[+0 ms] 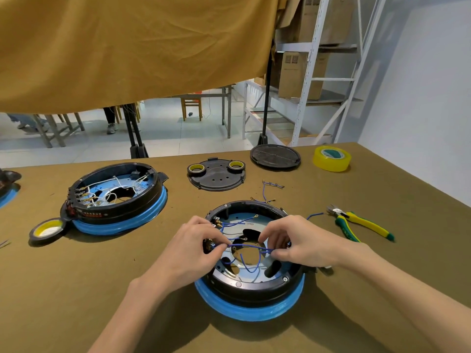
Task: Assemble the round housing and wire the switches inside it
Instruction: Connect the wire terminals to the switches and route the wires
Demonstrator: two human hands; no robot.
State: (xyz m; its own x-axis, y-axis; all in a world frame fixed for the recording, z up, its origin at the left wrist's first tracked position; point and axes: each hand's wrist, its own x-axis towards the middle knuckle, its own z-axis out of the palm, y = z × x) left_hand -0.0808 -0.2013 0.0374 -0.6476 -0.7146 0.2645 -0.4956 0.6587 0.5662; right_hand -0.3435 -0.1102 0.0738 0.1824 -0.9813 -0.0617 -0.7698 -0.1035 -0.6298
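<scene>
A round black housing (pixel 251 293) with a blue lower rim sits in front of me on the table. Blue wires (pixel 251 248) with ring terminals cross its open inside above a metal plate. My left hand (pixel 196 250) pinches one end of a blue wire at the housing's left wall, where switch terminals (pixel 207 244) show. My right hand (pixel 295 242) pinches the same wire bundle at the right side. Both hands hover over the housing's opening.
A second housing (pixel 114 200) with white wiring stands at the left, a black tape roll (pixel 47 230) beside it. Two black covers (pixel 216 175) (pixel 275 156) lie farther back, one carrying two tape rolls. Yellow tape (pixel 331 159), green-yellow cutters (pixel 359 222) and loose blue wires (pixel 270 189) lie to the right.
</scene>
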